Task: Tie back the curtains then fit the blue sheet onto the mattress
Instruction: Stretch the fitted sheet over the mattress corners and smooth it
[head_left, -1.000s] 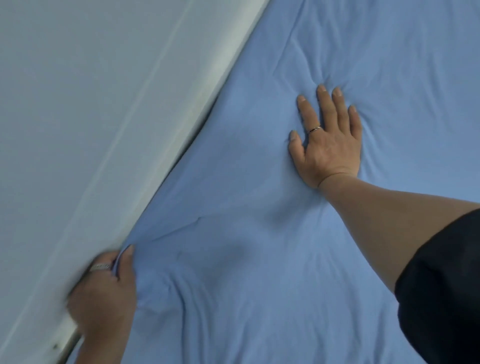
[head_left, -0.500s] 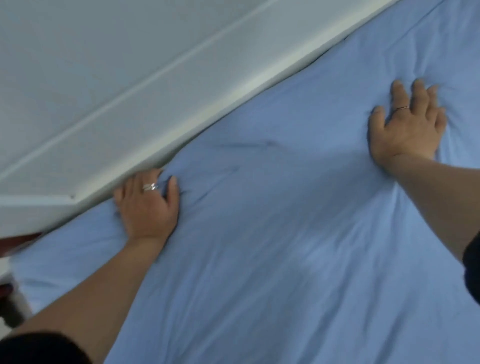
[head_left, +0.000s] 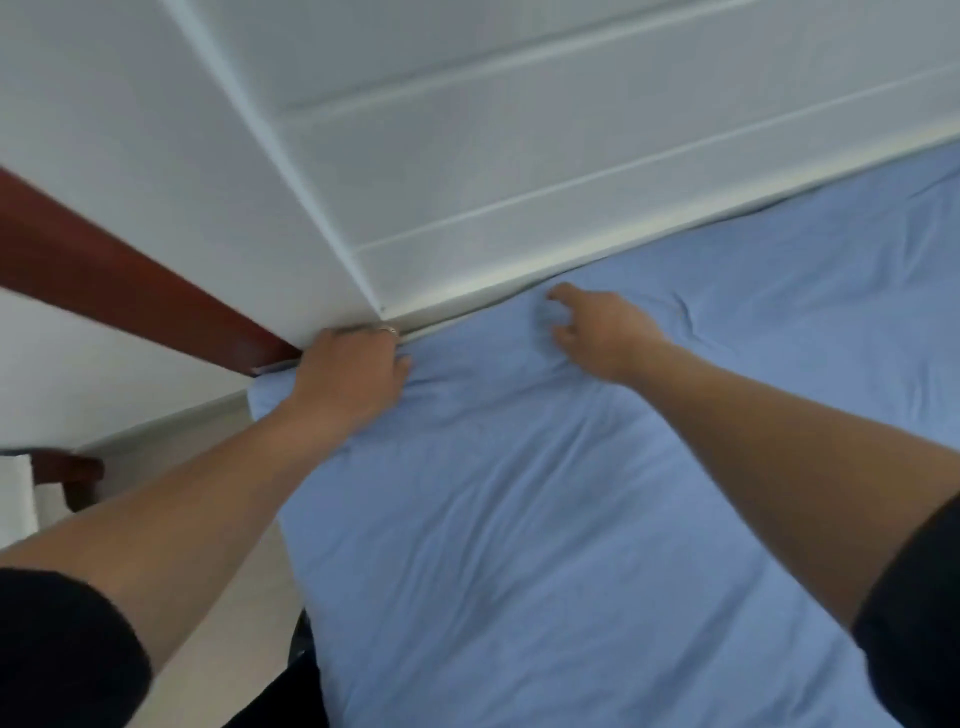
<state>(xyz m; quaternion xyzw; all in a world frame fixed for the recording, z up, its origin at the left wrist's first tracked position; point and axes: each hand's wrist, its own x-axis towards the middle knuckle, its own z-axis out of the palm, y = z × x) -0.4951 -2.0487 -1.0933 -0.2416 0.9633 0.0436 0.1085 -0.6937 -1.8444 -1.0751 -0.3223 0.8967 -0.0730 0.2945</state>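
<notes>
The blue sheet (head_left: 519, 519) covers the mattress, wrinkled near its far left corner. At that corner my left hand (head_left: 348, 374) grips the sheet's edge, its fingers curled down into the gap beside the white headboard (head_left: 519, 182). My right hand (head_left: 597, 327) lies on the sheet just to the right, close to the headboard, with fingers loosely bent and the index finger stretched forward, touching the fabric. The mattress itself is hidden under the sheet. No curtains are in view.
A red-brown wooden bar (head_left: 104, 275) runs along the white wall left of the headboard. Pale floor (head_left: 218, 623) lies beside the bed on the left. A dark wooden piece of furniture with something white (head_left: 62, 467) stands at the left edge.
My view swung left to the bed corner. My left hand moved from lying on the sheet to gripping its corner edge. My right hand left its flat press and shifted left toward the headboard.
</notes>
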